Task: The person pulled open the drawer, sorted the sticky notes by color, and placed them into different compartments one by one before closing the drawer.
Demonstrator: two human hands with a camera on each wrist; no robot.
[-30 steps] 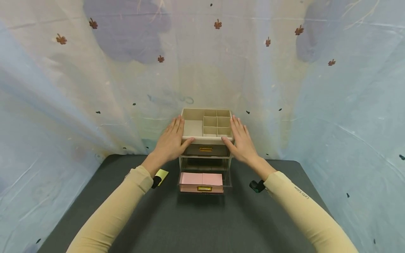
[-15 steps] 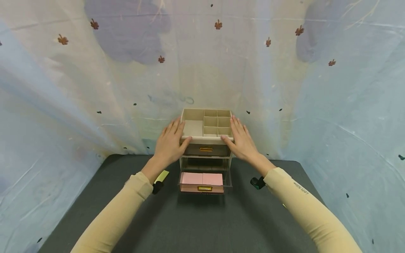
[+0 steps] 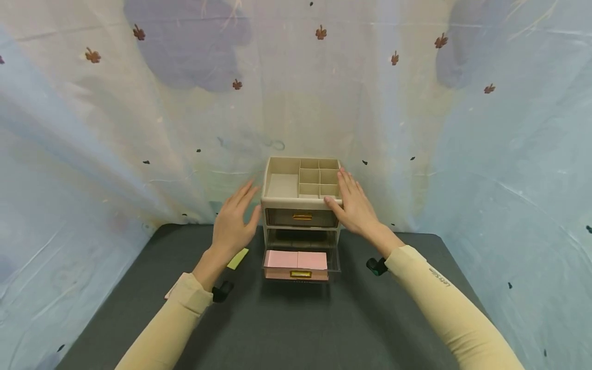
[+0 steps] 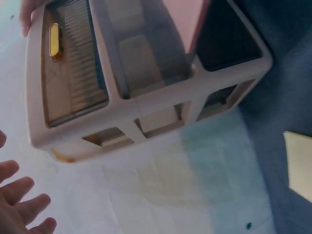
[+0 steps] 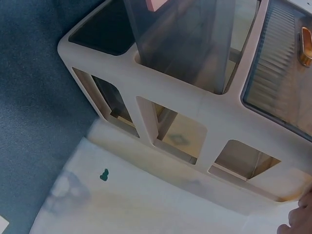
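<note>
A cream desktop organizer (image 3: 302, 204) stands at the back of the dark table. Its top tray is split into several compartments. Below sits a closed, smoky clear drawer with a gold handle (image 3: 302, 217). Lower down, a clear drawer (image 3: 334, 262) is pulled out, with two pink blocks (image 3: 296, 259) lying side by side in it. My left hand (image 3: 232, 222) hovers left of the organizer, apart from it, fingers extended and holding nothing. On the organizer's upper right side rests my right hand (image 3: 355, 208), fingers straight and thumb at the front edge. Only fingertips show in the right wrist view.
A yellow-green paper piece (image 3: 238, 259) lies on the dark table (image 3: 300, 329), left of the organizer. The wrist views show cut-out openings in the organizer's side wall (image 4: 161, 119) and a dark opening (image 5: 105, 31) below the pulled-out drawer. A patterned curtain (image 3: 296, 103) hangs behind.
My left hand has come off the organizer's left side and moved left and slightly toward me. My right hand stays in place, and the pulled-out drawer has not moved.
</note>
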